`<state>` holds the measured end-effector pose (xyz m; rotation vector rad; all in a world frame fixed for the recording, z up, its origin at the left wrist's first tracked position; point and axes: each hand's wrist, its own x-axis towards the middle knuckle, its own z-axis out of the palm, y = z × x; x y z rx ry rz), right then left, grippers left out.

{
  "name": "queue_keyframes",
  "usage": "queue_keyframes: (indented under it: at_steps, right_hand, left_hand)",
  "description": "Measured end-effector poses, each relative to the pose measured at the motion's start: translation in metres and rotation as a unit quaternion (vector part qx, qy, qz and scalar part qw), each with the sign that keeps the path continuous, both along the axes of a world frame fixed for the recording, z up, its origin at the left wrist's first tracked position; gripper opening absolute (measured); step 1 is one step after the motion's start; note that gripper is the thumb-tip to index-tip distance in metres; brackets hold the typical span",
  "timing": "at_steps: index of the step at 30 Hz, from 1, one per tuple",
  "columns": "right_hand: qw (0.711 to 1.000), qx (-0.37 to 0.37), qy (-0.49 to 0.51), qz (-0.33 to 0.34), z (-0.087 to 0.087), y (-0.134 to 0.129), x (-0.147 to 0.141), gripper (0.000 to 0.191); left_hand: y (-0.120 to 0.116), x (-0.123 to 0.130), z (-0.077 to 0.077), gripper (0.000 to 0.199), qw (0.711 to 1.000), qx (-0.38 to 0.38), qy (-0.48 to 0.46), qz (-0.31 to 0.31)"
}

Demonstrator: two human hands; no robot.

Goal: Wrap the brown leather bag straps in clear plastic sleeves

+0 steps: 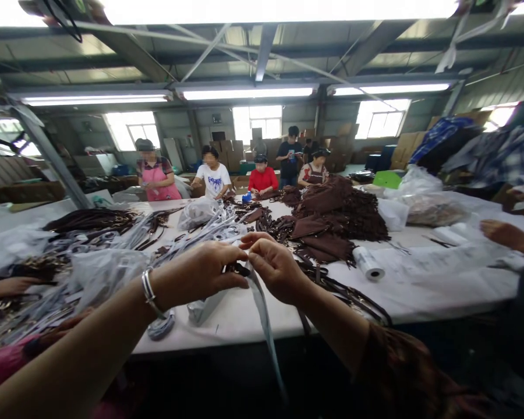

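Observation:
In the head view my left hand (pixel 196 273) and my right hand (pixel 277 267) meet above the near part of the table. The fingertips of my right hand pinch a pale grey strip (pixel 264 317), which hangs down past the table's front edge. Between the thumb and fingers of my left hand is a small dark piece (pixel 241 269) with a glint of metal; its exact kind is partly hidden by the fingers. Just below my left wrist lies a rolled grey strap (pixel 161 325). A crumpled grey wrapped piece (pixel 203 309) rests beside it.
A white table (pixel 240 334) carries a brown pile of fringed bags (pixel 340 212), dark straps (pixel 344 294), grey-wrapped straps (pixel 196 238) and a plastic film roll (pixel 369 263). Clear plastic bags (pixel 109 273) lie left. Co-workers' hands show at both sides (pixel 509 235); several people stand or sit opposite.

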<state>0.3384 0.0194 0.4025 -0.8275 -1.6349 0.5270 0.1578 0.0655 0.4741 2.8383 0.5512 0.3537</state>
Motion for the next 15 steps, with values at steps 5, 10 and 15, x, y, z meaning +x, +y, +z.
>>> queue_keyframes:
  at_steps: [5, 10, 15]
  right_hand:
    - [1.0, 0.014, -0.013, -0.011, 0.002, -0.012, -0.009, 0.011]
    - [0.996, -0.062, 0.046, 0.038, -0.023, -0.026, 0.006, 0.019]
    - [0.93, -0.258, 0.103, 0.24, -0.116, -0.06, 0.023, 0.072]
  left_hand:
    - [-0.009, 0.004, -0.026, 0.033, 0.967, -0.228, -0.11, 0.038]
    - [-0.037, 0.017, -0.057, 0.029, 0.906, -0.37, -0.199, 0.045]
    - [-0.063, 0.012, -0.071, 0.024, 0.829, -0.439, -0.315, 0.146]
